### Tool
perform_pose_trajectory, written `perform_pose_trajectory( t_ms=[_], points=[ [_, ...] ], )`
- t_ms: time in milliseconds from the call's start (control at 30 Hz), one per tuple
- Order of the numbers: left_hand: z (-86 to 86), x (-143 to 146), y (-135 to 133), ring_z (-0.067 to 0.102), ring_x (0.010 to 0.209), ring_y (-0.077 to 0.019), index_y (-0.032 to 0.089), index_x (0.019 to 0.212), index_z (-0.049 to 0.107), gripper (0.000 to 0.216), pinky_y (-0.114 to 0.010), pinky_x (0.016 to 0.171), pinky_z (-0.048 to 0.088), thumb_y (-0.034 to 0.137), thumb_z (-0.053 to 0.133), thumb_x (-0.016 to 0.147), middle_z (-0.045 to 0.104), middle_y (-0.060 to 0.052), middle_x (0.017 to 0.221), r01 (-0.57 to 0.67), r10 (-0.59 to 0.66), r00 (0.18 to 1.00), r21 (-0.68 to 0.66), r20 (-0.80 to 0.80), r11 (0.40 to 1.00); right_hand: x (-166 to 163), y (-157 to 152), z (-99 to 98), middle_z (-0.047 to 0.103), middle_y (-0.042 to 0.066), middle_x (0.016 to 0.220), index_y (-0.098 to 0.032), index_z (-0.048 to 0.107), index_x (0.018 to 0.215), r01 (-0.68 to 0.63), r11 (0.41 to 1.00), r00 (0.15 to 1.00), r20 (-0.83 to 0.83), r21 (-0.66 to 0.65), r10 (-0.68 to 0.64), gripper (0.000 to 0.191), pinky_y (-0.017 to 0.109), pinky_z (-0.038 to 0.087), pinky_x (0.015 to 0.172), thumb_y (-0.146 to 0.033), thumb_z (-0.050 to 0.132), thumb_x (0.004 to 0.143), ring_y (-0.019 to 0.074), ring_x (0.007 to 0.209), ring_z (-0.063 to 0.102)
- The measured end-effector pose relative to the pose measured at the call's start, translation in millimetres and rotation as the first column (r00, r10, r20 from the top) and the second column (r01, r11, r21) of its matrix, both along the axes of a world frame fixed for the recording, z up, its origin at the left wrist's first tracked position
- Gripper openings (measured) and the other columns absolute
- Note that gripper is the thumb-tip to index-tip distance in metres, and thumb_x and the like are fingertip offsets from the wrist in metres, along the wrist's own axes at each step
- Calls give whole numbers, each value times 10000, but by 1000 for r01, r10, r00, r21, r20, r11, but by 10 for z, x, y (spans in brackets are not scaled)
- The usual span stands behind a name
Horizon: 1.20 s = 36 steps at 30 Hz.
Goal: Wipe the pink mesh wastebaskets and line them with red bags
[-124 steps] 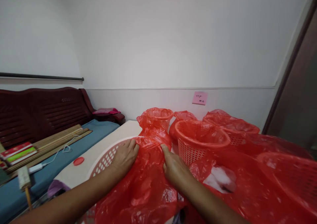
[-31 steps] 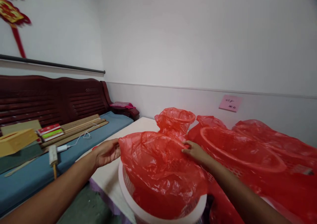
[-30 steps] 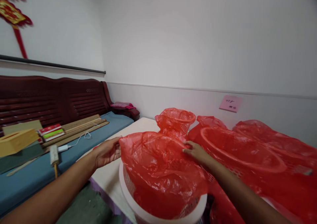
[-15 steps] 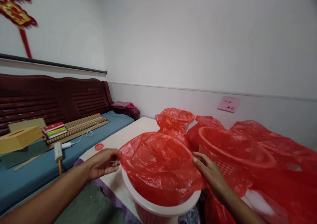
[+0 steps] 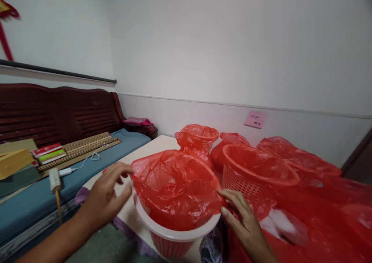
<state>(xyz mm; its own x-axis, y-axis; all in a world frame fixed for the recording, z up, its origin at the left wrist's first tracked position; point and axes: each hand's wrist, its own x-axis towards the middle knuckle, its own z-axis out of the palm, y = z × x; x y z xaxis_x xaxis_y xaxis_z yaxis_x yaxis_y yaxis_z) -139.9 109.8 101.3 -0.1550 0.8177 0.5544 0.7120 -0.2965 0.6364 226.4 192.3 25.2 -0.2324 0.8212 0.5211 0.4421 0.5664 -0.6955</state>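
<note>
The red bag (image 5: 177, 189) sits in the white basket (image 5: 171, 234), mouth upward, longest left to right; left hand (image 5: 101, 195) spread wide, right hand (image 5: 244, 218) at the bag's edge, grip unclear to me; cream table (image 5: 158, 143), white wall (image 5: 203, 53) behind

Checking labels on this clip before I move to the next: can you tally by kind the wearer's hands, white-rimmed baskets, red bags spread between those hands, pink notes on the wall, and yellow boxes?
Hands: 2 (left hand, right hand)
White-rimmed basket: 1
Red bag between the hands: 1
Pink note: 1
Yellow box: 1
Total: 6
</note>
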Motion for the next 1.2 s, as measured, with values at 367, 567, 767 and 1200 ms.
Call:
perform_pose_trajectory(
  t_ms=[367,567,767,1200],
  points=[
    [-227,160,-82,598,1116,-269,199,1302,431,583,-426,936,490,501,604,835,656,-112,1185,309,-104,574,97,-812,946,98,-149,28,484,52,1158,-300,562,1121,-96,961,981,188,259,48,238,315,496,909,-251,553,888,184,1095,545],
    [-271,255,-35,582,922,-195,209,1207,460,415,-316,784,481,361,630,859,641,-62,1020,365,-243,714,53,-656,929,8,-173,29,479,41,1127,-271,549,981,-84,953,987,156,291,40,114,282,486,892,-203,555,890,165,1067,539],
    [-448,277,17,510,850,-167,199,993,516,198,-312,744,443,126,630,849,563,-40,900,410,-300,822,138,-484,901,-56,-206,-31,464,55,1152,-247,555,945,-59,912,986,167,405,-10,129,257,497,864,-135,513,897,157,1075,541],
    [-623,443,-29,504,855,-171,156,937,532,220,-356,779,485,26,636,794,541,-58,907,390,-158,814,325,-559,861,-107,-255,77,493,118,1186,-173,436,1319,-33,863,976,203,504,-81,432,368,458,921,-153,506,894,235,1130,482]
  ],
)
